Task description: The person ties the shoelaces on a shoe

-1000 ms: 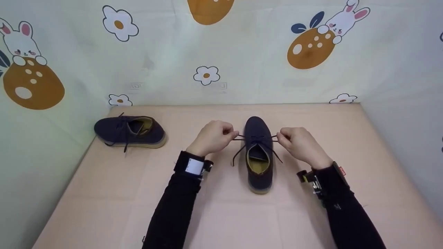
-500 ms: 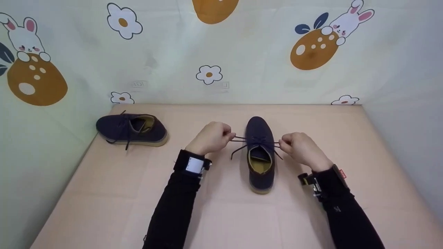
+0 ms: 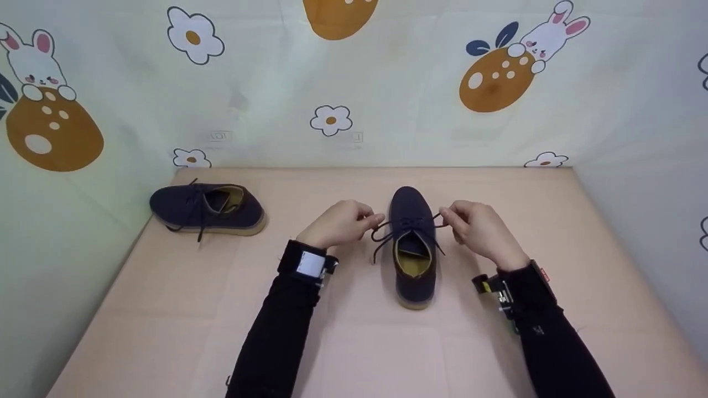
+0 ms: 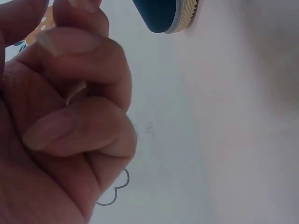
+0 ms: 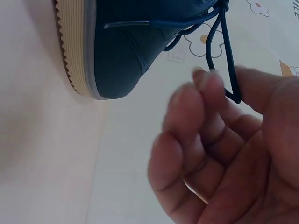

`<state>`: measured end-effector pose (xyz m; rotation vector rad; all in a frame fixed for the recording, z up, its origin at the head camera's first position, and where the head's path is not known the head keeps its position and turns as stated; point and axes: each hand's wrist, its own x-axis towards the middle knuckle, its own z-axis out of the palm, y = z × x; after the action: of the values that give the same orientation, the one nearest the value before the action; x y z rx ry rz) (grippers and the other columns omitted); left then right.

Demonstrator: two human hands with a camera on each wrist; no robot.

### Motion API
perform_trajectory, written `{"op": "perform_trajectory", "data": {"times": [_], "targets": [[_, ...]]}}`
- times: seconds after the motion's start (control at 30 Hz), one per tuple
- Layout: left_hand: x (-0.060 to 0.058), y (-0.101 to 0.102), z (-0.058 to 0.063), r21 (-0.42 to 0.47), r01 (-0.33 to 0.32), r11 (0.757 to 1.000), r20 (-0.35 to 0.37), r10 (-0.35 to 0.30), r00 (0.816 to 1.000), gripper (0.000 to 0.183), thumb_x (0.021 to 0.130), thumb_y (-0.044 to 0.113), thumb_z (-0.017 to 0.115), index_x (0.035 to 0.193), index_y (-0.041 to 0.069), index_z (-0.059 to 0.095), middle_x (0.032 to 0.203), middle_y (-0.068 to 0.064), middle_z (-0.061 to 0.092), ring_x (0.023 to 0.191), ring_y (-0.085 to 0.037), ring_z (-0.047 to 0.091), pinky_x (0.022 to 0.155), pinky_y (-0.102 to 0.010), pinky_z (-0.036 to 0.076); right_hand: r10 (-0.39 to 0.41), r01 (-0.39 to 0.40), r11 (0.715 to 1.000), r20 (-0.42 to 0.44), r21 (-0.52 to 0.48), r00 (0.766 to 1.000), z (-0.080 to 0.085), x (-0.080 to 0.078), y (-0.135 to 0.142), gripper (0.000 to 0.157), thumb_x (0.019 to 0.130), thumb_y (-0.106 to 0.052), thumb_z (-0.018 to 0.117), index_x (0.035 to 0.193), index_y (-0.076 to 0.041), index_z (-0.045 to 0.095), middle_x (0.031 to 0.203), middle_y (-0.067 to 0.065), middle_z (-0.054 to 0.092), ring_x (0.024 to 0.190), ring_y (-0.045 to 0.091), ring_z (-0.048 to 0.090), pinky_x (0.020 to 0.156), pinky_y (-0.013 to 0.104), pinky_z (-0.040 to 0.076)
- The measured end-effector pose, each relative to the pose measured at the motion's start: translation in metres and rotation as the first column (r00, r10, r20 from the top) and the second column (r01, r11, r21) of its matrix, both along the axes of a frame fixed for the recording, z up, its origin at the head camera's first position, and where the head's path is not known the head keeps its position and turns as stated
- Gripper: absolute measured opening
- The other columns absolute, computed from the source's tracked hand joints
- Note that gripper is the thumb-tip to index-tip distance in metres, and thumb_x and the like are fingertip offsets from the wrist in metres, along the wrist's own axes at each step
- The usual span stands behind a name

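A dark blue lace-up shoe (image 3: pixel 409 203) stands upright, toe pointing away, with its shoelace (image 3: pixel 412 222) tied in a bow. My left hand (image 3: pixel 340 224) is at the left loop, which droops slack below the thumb; its fingertips are cut off in the left wrist view. On the other side, my right hand (image 3: pixel 481 229) is at the right loop. In the right wrist view that lace loop (image 5: pixel 230 60) hangs between the parted thumb and forefinger, its end uncovered. Both lace ends hang down beside the shoe opening.
A second dark blue shoe (image 3: pixel 207 209) lies at the back left, toe pointing left, its laces loose over the side. A pale patterned cloth wall (image 3: pixel 387 83) rises behind the pinkish tabletop (image 3: pixel 354 354).
The loops were pulled taut straight out to both sides; now they are slack and wider. My fingers have loosened around them, and the right hand has shifted slightly up. The shoe stays in place.
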<state>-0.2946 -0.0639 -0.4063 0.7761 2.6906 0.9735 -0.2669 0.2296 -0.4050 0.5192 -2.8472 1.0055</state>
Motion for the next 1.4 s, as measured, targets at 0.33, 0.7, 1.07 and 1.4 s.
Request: {"op": "perform_trajectory", "data": {"times": [0.33, 0.7, 1.07, 1.4], "targets": [[-0.001, -0.002, -0.002, 0.010, 0.073, 0.997, 0.006, -0.073, 0.997, 0.039, 0.104, 0.029, 0.052, 0.068, 0.014, 0.056, 0.058, 0.008, 0.044, 0.052, -0.010, 0.038, 0.053, -0.027, 0.031, -0.015, 0.015, 1.000, 0.003, -0.001, 1.000, 0.001, 0.001, 0.010, 0.030, 0.098, -0.019, 0.060, 0.069, -0.012, 0.061, 0.053, -0.005, 0.052, 0.050, 0.016, 0.050, 0.051, 0.028, 0.036], [-0.001, -0.012, 0.005, -0.053, 0.012, 0.999, -0.069, -0.016, 0.997, 0.038, 0.100, 0.021, 0.055, 0.064, 0.015, 0.044, 0.061, 0.006, 0.038, 0.057, -0.012, 0.038, 0.059, -0.028, 0.033, 0.004, 0.001, 0.996, -0.061, 0.085, 0.998, -0.005, 0.002, 0.011, 0.028, 0.084, -0.009, 0.064, 0.057, -0.016, 0.059, 0.052, -0.011, 0.049, 0.050, 0.013, 0.046, 0.056, 0.030, 0.036], [-0.003, -0.009, -0.001, -0.061, -0.044, 0.997, -0.064, 0.040, 0.997, 0.038, 0.096, 0.020, 0.057, 0.060, 0.013, 0.053, 0.055, 0.009, 0.040, 0.052, -0.010, 0.037, 0.055, -0.027, 0.032, 0.014, -0.021, 0.999, 0.162, 0.043, 0.987, -0.007, 0.000, 0.017, 0.022, 0.097, -0.022, 0.063, 0.087, -0.005, 0.074, 0.056, 0.001, 0.061, 0.051, 0.015, 0.055, 0.055, 0.027, 0.042], [-0.004, -0.003, -0.004, 0.022, -0.024, 0.999, -0.067, 0.026, 0.997, 0.028, 0.100, 0.027, 0.058, 0.079, 0.011, 0.067, 0.067, 0.007, 0.055, 0.059, -0.010, 0.045, 0.059, -0.027, 0.037, 0.130, -0.129, 0.991, 0.281, -0.021, 0.951, -0.012, -0.003, 0.010, 0.045, 0.100, -0.047, 0.055, 0.084, -0.006, 0.067, 0.060, 0.001, 0.057, 0.054, 0.018, 0.054, 0.055, 0.030, 0.041]]}}
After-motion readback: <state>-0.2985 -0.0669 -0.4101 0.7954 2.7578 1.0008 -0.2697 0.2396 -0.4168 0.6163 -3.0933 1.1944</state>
